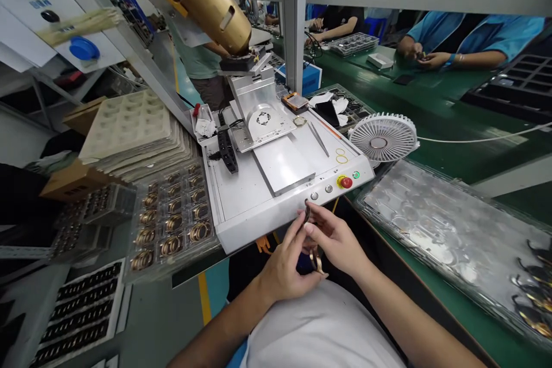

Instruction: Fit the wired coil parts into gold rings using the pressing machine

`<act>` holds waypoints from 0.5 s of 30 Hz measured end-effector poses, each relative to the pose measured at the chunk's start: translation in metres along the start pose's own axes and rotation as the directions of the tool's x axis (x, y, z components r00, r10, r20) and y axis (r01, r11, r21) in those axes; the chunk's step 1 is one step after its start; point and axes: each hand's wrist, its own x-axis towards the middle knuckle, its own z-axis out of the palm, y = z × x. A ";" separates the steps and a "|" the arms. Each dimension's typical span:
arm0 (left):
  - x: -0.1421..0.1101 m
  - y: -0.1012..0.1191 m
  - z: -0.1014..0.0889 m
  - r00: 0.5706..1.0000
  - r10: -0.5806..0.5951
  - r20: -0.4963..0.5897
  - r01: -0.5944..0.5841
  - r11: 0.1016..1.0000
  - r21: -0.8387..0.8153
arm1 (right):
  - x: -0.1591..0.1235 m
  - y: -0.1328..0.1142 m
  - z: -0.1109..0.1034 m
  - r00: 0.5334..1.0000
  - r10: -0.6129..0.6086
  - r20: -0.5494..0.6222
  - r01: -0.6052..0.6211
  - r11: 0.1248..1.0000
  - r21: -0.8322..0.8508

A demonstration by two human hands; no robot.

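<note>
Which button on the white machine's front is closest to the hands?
The leftmost silver button: it sits just above the right hand, while the other silver button and red button lie farther away.

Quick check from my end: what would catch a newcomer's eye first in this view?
The gold-coloured cylinder angles down over the white bench machine at top centre. At its front edge, the left hand and right hand hold a small gold-coloured part. To the left lies a clear tray of gold rings.

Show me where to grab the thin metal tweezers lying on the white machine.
Pinch the thin steel tweezers around their middle with your fingers, coming from above. They lie flat on the white metal machine deck, so their long, narrow sides are easiest to reach from the top.
</note>
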 end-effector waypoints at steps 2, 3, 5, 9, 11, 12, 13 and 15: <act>0.005 0.001 0.003 0.996 -0.007 0.085 0.004 0.999 0.039 | 0.001 0.000 -0.003 0.997 0.023 -0.080 -0.019 0.999 0.051; 0.007 0.001 0.003 0.995 -0.012 0.100 0.012 1.000 0.003 | 0.003 -0.002 -0.006 0.995 0.024 -0.102 -0.018 0.998 0.058; 0.009 0.002 0.002 0.997 -0.017 0.075 0.027 0.990 -0.137 | 0.004 -0.007 -0.015 0.995 0.011 -0.097 -0.006 0.998 0.056; 0.012 0.001 -0.001 0.999 -0.035 0.006 0.035 0.940 -0.340 | -0.001 -0.012 -0.027 0.997 0.078 -0.018 -0.076 0.995 0.071; 0.012 -0.001 -0.003 1.000 -0.006 0.030 0.016 0.946 -0.324 | -0.004 -0.011 -0.029 0.991 0.129 -0.042 -0.125 0.989 0.084; 0.012 -0.002 -0.004 0.999 0.015 0.046 -0.002 0.957 -0.289 | -0.004 -0.010 -0.029 0.987 0.146 -0.061 -0.141 0.986 0.087; 0.012 -0.003 -0.004 0.997 0.037 0.062 -0.021 0.971 -0.238 | -0.004 -0.010 -0.029 0.984 0.161 -0.071 -0.155 0.984 0.089; 0.011 -0.004 -0.006 0.993 0.075 0.092 -0.064 0.992 -0.112 | -0.003 -0.010 -0.029 0.980 0.190 -0.060 -0.183 0.978 0.102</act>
